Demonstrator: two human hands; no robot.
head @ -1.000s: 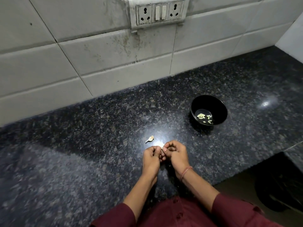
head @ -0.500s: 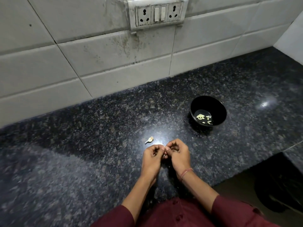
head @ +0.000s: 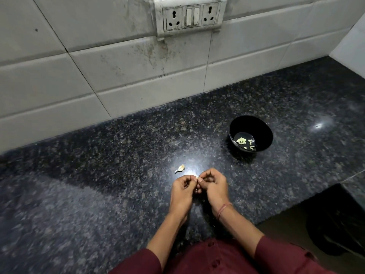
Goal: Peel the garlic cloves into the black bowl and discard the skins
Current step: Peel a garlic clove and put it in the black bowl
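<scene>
Over granite (head: 98,194), left hand (head: 182,191) and right hand (head: 216,187) fingers (head: 205,173) pinch one clove (head: 197,177) — pale, tiny.

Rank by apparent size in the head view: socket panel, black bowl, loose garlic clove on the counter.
1. socket panel, widest, though farther from the camera
2. black bowl, clearly narrower
3. loose garlic clove, by far the smallest

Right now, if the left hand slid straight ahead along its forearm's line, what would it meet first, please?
Likely the tiled wall: the left hand, pinching a garlic clove with the right hand, would slide just right of the loose garlic piece on the countertop, though it might brush it.
</scene>
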